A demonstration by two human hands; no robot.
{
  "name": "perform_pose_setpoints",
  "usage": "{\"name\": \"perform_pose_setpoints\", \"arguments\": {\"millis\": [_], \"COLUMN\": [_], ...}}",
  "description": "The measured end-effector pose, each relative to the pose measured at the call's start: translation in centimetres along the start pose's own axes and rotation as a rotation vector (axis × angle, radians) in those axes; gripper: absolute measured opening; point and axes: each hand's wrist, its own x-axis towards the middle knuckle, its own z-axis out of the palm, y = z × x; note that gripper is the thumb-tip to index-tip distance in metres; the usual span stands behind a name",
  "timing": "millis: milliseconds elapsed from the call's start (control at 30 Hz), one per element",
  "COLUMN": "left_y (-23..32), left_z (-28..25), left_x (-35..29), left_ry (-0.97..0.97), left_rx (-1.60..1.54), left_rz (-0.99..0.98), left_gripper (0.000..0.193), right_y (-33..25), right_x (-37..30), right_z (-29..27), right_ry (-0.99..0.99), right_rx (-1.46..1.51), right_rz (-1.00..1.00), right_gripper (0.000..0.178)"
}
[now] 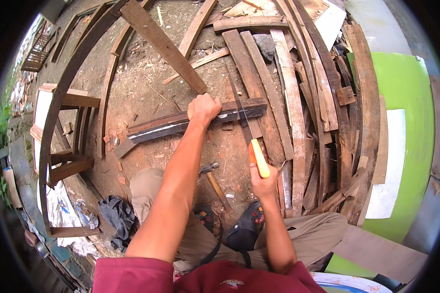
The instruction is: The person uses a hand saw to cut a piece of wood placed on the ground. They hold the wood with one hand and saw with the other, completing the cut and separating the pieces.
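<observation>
A dark wooden beam [161, 128] with a white streak along its side lies across the work spot, raised at its right end. My left hand [204, 108] is closed over its upper edge, beside the near end of a long brown plank [164, 46]. In my right hand [264, 181] is a handsaw [260, 158], gripped by its yellow and orange handle. The saw's blade points away from me and crosses the beam near its right end. Whether the teeth are in the wood, I cannot tell.
A hammer [217, 188] lies on the ground near my feet. Stacked old planks [294, 93] fill the right side, next to a green panel [401, 97]. To the left stand a wooden frame [73, 163] and a crumpled black plastic bag [117, 217]. Wood chips litter the dirt floor.
</observation>
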Motion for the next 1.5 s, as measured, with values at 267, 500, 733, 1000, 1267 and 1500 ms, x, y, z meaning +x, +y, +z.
{"name": "perform_pose_setpoints", "arguments": {"millis": [267,500,733,1000,1267,1500], "left_y": [-0.9,-1.2,-1.2,-2.2,-2.0,-5.5], "left_z": [1.7,1.4,1.3,2.3,3.5,6.6], "left_x": [2.9,3.7,3.8,3.7,-5.1,-15.4], "left_ry": [0.287,0.240,0.225,0.377,0.294,0.196], "left_rx": [-0.018,-0.054,-0.078,-0.084,0.093,0.417], "left_rz": [0.177,0.237,0.249,0.356,0.364,0.440], "left_gripper": [0.036,0.030,0.030,0.033,0.051,0.012], "right_y": [4.3,6.1,6.2,4.2,5.2,4.9], "right_x": [1.2,1.4,1.0,1.8,-3.1,-19.1], "right_z": [4.9,5.3,5.4,4.0,-1.3,-6.1], "right_ry": [0.024,-0.025,-0.057,-0.129,-0.122,-0.026], "right_rx": [-0.027,-0.044,-0.025,-0.169,-0.150,-0.116], "right_rz": [-0.224,-0.371,-0.323,-0.368,-0.323,-0.339], "right_gripper": [0.011,0.003,0.004,0.011,0.020,0.019]}}
